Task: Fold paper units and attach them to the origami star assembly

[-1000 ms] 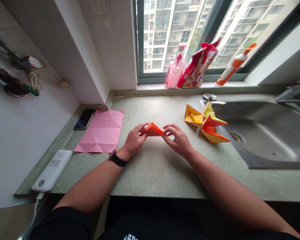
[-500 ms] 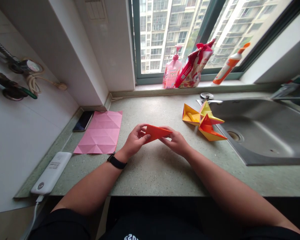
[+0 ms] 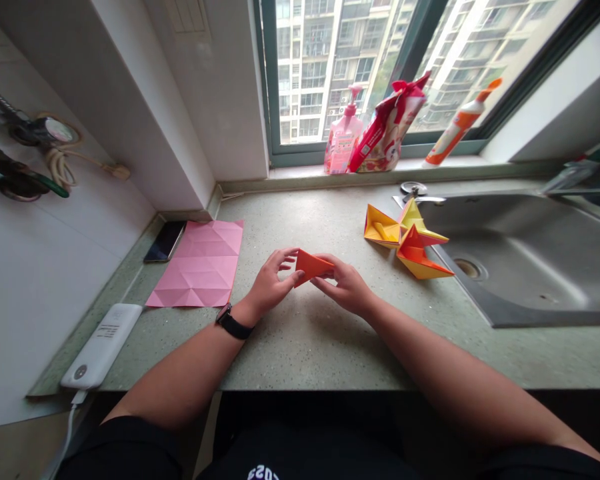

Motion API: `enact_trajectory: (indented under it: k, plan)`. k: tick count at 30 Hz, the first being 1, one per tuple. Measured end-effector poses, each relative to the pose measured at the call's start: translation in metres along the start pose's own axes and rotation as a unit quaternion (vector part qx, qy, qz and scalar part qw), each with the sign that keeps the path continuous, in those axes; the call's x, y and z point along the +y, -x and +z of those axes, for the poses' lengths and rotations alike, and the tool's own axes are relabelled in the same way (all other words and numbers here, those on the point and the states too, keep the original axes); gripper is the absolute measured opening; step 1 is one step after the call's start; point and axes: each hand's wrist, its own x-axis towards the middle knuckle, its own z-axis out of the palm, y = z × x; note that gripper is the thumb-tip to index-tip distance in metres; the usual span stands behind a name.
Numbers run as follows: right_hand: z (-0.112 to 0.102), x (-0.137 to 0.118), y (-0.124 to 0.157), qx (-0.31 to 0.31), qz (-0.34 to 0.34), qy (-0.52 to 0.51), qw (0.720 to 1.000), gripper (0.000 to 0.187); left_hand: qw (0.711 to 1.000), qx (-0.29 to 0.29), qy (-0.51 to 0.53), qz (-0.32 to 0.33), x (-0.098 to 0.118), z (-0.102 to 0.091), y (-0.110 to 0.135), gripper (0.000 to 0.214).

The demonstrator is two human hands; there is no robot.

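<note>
A folded piece of orange paper (image 3: 310, 265), roughly triangular, is held just above the counter between both hands. My left hand (image 3: 273, 281) pinches its left edge, thumb in front and fingers behind. On the right side, my right hand (image 3: 347, 283) grips the pointed end, with its fingertips partly behind the paper. To the right lies a folded paper model (image 3: 415, 250) with yellow, orange and red pointed parts, apart from my hands. A creased pink sheet (image 3: 200, 260) lies flat to the left.
A dark phone (image 3: 165, 241) touches the pink sheet's left side. Nearer stands a white power bank (image 3: 103, 347) with a cable. The steel sink (image 3: 530, 260) takes up the right. On the sill are a pink pump bottle (image 3: 344, 141), a red bag (image 3: 393, 130) and an orange-white bottle (image 3: 460, 127).
The orange paper's right part now shows shorter, and my right hand has come slightly leftward, closer to my left hand. The left hand keeps its hold.
</note>
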Motion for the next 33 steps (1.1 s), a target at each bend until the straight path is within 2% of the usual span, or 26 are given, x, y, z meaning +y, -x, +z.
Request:
enact_trajectory:
  k: [4,7,15,21,23,27,33]
  plan:
    - [-0.0005,0.0023,0.0001,0.022,-0.005,0.006,1.000,0.042,0.998,-0.051,0.007,0.025,0.0008,0.0004,0.0020,0.067]
    - [-0.0006,0.0031,0.0000,0.027,-0.018,0.015,0.999,0.042,0.997,-0.059,-0.011,0.038,0.0013,0.0009,0.0034,0.075]
    - [0.0008,-0.0015,0.0014,0.045,-0.073,0.068,0.994,0.041,0.999,-0.039,-0.025,0.028,0.0016,0.0025,0.0032,0.069]
    - [0.0031,-0.0019,0.0014,0.078,-0.118,0.119,0.983,0.051,0.999,-0.028,0.017,0.023,0.0068,0.0063,0.0040,0.071]
    - [0.0037,-0.0017,0.0014,0.087,-0.112,0.123,0.982,0.049,0.999,-0.034,0.029,0.019,0.0065,0.0070,0.0051,0.070]
    - [0.0022,-0.0005,0.0014,0.100,-0.056,0.085,0.990,0.038,0.997,-0.046,0.064,0.014,0.0041,0.0058,0.0057,0.062]
    - [-0.0058,0.0024,-0.0018,0.115,-0.004,0.010,0.993,0.026,0.999,0.006,0.021,0.024,0.0056,0.0010,0.0021,0.037]
